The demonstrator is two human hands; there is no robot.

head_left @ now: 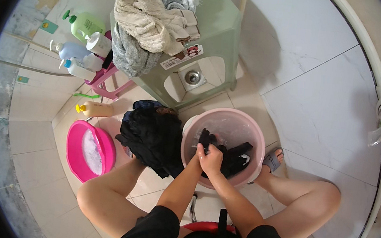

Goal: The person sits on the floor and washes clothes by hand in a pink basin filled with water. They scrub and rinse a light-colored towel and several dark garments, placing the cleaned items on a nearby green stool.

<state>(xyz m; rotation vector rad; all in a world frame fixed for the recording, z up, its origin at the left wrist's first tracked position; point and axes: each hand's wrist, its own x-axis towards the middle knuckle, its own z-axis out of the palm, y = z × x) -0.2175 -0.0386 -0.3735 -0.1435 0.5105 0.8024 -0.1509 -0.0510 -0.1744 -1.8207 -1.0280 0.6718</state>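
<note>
Both my hands are together over a pale pink basin (259, 133) of cloudy water, gripping a wet black garment (236, 157). My left hand (199, 151) is closed on a bunched part near the basin's left side. Pressed against it, my right hand (213, 161) has its fingers wrapped round the same cloth. The rest of the garment trails to the right in the water, and a small white patch shows on it. Just left of the basin lies a heap of dark clothes (147, 135) on the floor.
A bright pink basin (74, 151) with white suds stands at the left. Behind it are a yellow-capped bottle (96, 109) and a pink stool (105, 87) crowded with pump bottles. A green plastic stool (215, 33) bears towels (140, 18); a floor drain (192, 77) shows through it.
</note>
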